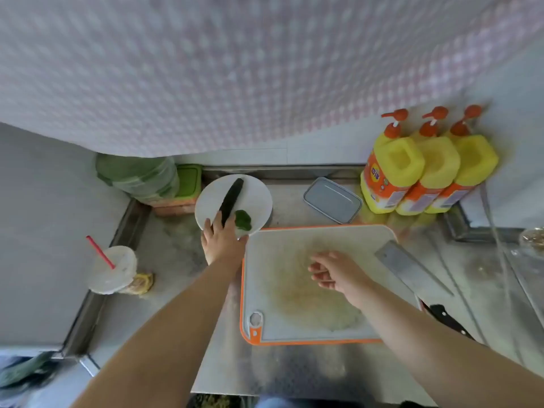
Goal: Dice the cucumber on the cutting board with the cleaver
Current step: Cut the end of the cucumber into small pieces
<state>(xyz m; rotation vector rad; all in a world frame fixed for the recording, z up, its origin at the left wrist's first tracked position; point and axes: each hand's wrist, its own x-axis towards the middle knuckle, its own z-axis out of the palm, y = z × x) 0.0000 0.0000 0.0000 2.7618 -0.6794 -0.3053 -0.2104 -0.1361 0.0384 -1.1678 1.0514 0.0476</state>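
Steel counter point(309, 375) with the cutting board point(294, 290) on it: my left hand point(222, 238), just beyond the board's far-left corner, grasps the near end of the cucumber point(232, 198) lying on a white plate point(256, 195), my right hand point(335, 270) hovers released over the board, cleaver point(409, 267) across its right edge.

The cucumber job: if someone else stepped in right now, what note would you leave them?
Left hand: reaching onto the white plate, fingers at the near end of the cucumber; whether it grips yet is unclear.
Right hand: open, loosely curled above the cutting board, holding nothing.
Cleaver: lying on the board's right edge, untouched.
A green pepper piece also sits on the plate.
Done: nothing cut; the cucumber is whole and off the board.
Left: move the cucumber to the board, take the cleaver, dice.
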